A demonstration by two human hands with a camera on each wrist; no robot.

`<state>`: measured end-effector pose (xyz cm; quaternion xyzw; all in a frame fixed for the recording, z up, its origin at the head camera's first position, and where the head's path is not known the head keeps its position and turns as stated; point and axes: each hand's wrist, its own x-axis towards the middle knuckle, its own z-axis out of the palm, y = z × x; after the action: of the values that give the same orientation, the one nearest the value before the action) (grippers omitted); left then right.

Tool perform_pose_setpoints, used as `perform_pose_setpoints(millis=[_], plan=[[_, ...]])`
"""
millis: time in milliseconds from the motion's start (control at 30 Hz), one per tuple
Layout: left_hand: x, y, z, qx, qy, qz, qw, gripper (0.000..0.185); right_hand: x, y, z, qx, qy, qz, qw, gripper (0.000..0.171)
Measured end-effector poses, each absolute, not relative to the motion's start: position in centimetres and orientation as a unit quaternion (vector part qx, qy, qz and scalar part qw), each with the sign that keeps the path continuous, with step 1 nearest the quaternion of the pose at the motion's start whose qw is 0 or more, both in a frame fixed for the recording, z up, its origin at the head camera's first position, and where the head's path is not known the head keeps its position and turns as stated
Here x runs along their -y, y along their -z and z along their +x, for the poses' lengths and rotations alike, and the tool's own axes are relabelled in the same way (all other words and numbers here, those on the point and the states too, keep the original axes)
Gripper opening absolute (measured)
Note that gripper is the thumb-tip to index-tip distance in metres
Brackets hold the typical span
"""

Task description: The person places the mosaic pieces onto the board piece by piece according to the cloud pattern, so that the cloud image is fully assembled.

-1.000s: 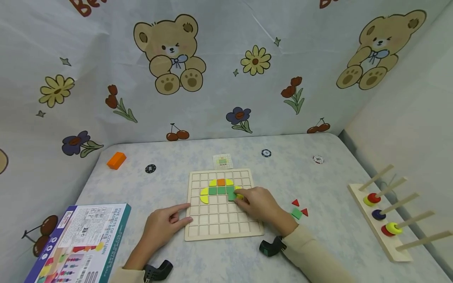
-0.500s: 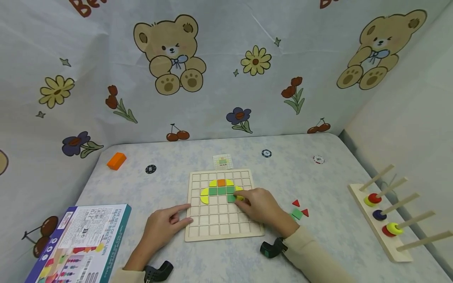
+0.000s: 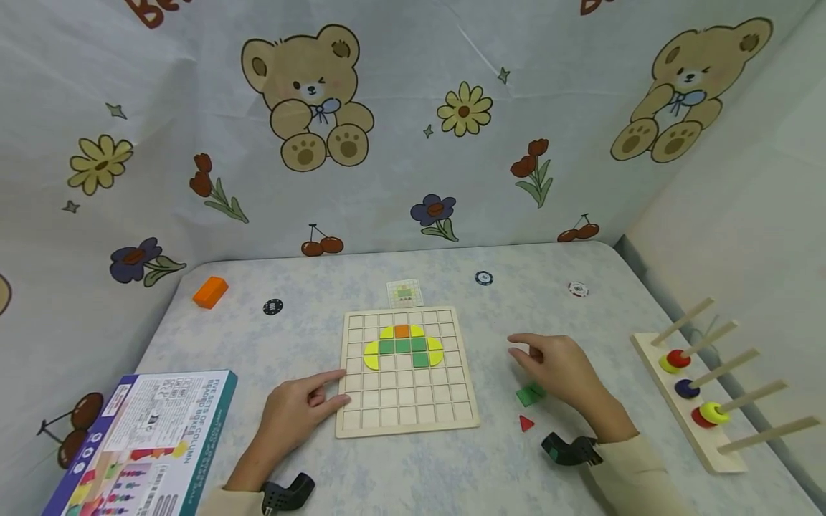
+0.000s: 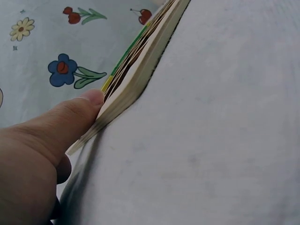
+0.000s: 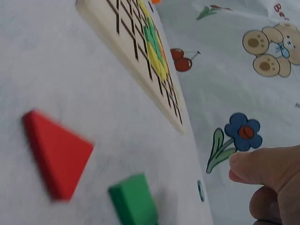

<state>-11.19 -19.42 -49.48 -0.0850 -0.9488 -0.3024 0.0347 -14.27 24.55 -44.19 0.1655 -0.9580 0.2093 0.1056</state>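
Meanwhile the right hand [image 3: 563, 369] had left the wooden grid board [image 3: 406, 412] — half a second earlier its fingers were pressing a green square and a yellow piece at the right end of the coloured pattern, and now it hovered over the table [image 3: 490, 466] to the right of the board, fingers loosely extended and slightly spread, holding nothing. Just beneath its palm lay a loose green square [image 3: 530, 394], and a little nearer the person a red triangle [image 3: 526, 423]; the right wrist view showed the same two pieces lying close together but apart, with the fingertips [image 5: 262, 171] raised off the surface. A second red triangle seen earlier beside the green square was no longer visible — presumably hidden under the hand.

On the board the pattern [image 3: 403, 347] now sat uncovered: an orange square between yellow pieces on top, a row of green squares flanked by yellow quarter-rounds, and one more green square below at the right.

The left hand [image 3: 298, 410] had not moved; its index finger and thumb lay against the board's lower left edge, and the left wrist view showed the thumb [image 4: 70, 124] pressed on that edge.

Farther out stood a ring-and-peg rack [image 3: 693, 401] at the right, a printed box [image 3: 145, 437] at the left, and an orange block [image 3: 210, 292] near the back.
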Motion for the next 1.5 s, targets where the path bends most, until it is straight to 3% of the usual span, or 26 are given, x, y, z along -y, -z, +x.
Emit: perform_pose_setpoints(millis=[433, 767, 1233, 1500], plan=[[19.6, 49.2, -11.2, 0.95, 0.302, -0.072, 0.022, 0.043, -29.4, 46.3, -10.9, 0.962, -0.255, 0.094, 0.031, 0.018], [19.2, 49.2, -11.1, 0.949, 0.3, -0.083, 0.042, 0.043, -29.9, 46.5, -10.0, 0.974, -0.215, 0.066, 0.025, 0.032], [19.4, 49.2, -11.2, 0.95, 0.302, -0.078, 0.031, 0.044, -28.8, 46.2, -9.9, 0.982, -0.14, 0.11, 0.065, 0.025], [19.4, 49.4, -11.2, 0.949, 0.301, -0.085, 0.036, 0.044, -28.5, 46.3, -9.8, 0.982, -0.146, 0.106, 0.055, 0.025]])
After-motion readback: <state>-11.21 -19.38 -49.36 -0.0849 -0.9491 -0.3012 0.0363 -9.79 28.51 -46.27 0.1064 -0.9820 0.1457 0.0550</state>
